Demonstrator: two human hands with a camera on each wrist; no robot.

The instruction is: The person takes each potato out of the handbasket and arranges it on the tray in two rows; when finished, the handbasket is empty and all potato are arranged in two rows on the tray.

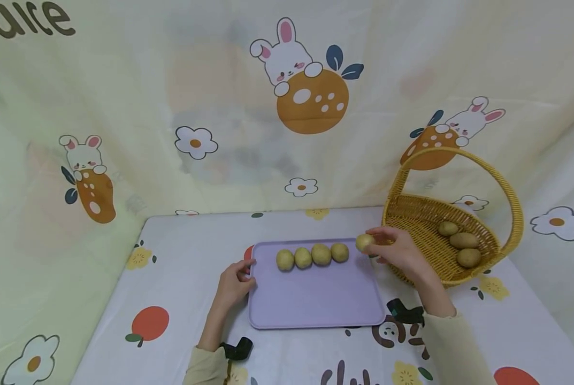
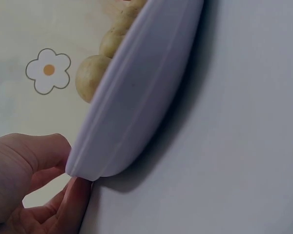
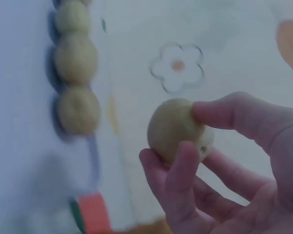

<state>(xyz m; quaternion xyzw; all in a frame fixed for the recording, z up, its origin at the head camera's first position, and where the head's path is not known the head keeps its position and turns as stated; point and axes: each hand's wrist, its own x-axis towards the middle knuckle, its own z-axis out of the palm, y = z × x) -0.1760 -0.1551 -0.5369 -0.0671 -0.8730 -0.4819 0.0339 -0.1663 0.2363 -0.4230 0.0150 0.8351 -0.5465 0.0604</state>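
Note:
My right hand (image 1: 398, 248) holds a small potato (image 3: 176, 130) between thumb and fingers, over the right end of a lilac tray (image 1: 315, 305). Several potatoes (image 1: 321, 255) stand in a row along the tray's far side, seen also in the right wrist view as a line of potatoes (image 3: 77, 61). At the tray's left edge, my left hand (image 1: 235, 283) pinches the rim; the left wrist view has the thumb above the tray (image 2: 132, 92) edge and fingers beneath it. A yellow wicker basket (image 1: 416, 227) is just behind my right hand, with potatoes (image 1: 465, 240) at its right side.
The basket's tall arched handle (image 1: 505, 187) rises at the right. A patterned cloth (image 1: 185, 299) covers the table, and a printed curtain (image 1: 229, 96) hangs along the back and sides. Black straps (image 1: 404, 312) sit at both wrists.

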